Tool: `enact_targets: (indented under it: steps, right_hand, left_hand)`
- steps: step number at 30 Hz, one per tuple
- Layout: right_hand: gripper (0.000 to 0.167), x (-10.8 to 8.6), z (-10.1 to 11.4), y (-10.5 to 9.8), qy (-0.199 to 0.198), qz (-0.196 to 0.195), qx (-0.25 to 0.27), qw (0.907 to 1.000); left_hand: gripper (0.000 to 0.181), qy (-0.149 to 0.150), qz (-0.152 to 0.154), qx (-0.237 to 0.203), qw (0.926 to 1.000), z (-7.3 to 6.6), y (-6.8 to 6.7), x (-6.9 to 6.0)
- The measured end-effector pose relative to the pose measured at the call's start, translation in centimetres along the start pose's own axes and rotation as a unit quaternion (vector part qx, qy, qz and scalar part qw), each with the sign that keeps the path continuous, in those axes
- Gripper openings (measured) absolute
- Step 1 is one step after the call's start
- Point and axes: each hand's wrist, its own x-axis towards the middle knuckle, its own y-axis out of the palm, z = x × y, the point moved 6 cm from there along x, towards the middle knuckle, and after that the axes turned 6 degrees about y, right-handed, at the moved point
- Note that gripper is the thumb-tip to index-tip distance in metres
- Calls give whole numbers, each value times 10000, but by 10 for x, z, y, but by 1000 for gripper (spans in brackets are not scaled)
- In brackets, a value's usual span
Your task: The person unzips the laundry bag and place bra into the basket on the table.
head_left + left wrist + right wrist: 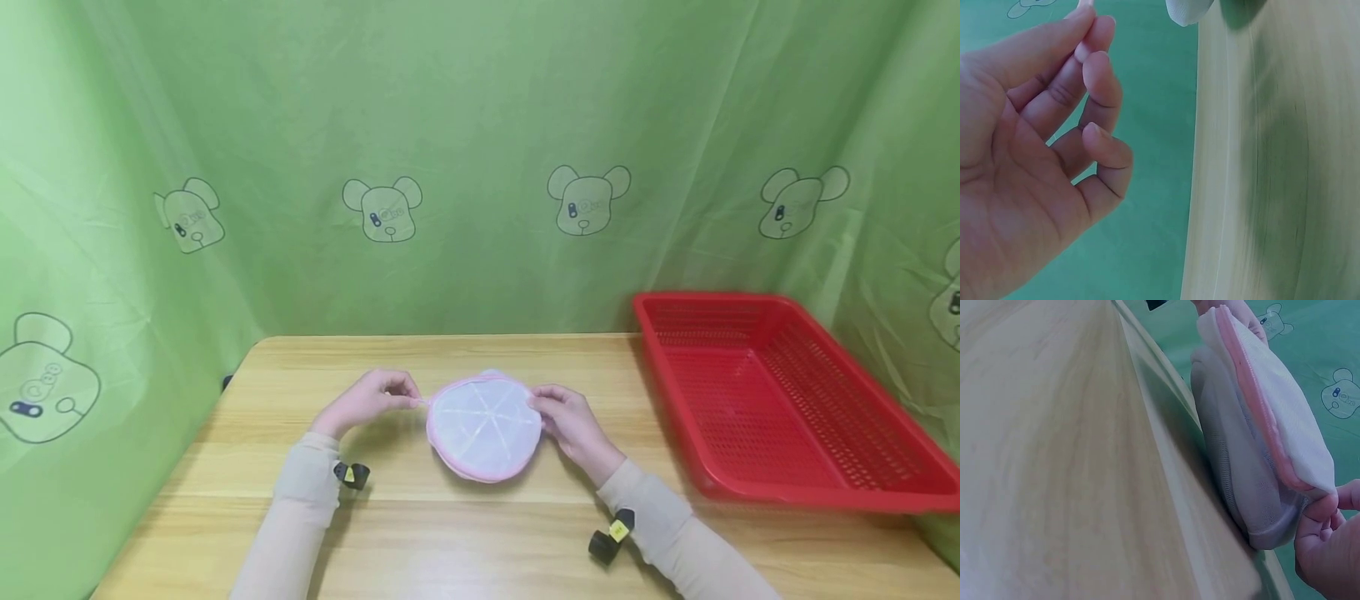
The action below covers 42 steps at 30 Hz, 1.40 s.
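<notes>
A round white mesh laundry bag with a pink zip round its rim is held up over the middle of the table. Its lid, crossed by pale seams, faces up in the head view. My left hand pinches a small pink tab at the bag's left side between thumb and forefinger; its other fingers curl loosely in the left wrist view. At the opposite edge, my right hand pinches the rim near the zip. In the right wrist view the bag's soft side hangs below the pink zip.
A red plastic basket with perforated walls stands on the right of the wooden table. Green curtains printed with bear heads hang behind and on both sides. Each wrist wears a small black camera.
</notes>
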Motion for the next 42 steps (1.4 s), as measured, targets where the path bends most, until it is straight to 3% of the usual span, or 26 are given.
enact_targets:
  steps: [20,31,42]
  right_hand:
    - [14,-2,-1,3,119,428,-218,9988]
    - [24,-1,2,2,87,228,-542,9982]
    - [31,-5,10,4,-154,251,-519,9982]
  left_hand:
    - [7,-273,-474,379,9978,4,3,6]
    - [7,-566,-864,308,9942,4,6,9]
    - [7,-684,-1091,257,9913,3,8,12]
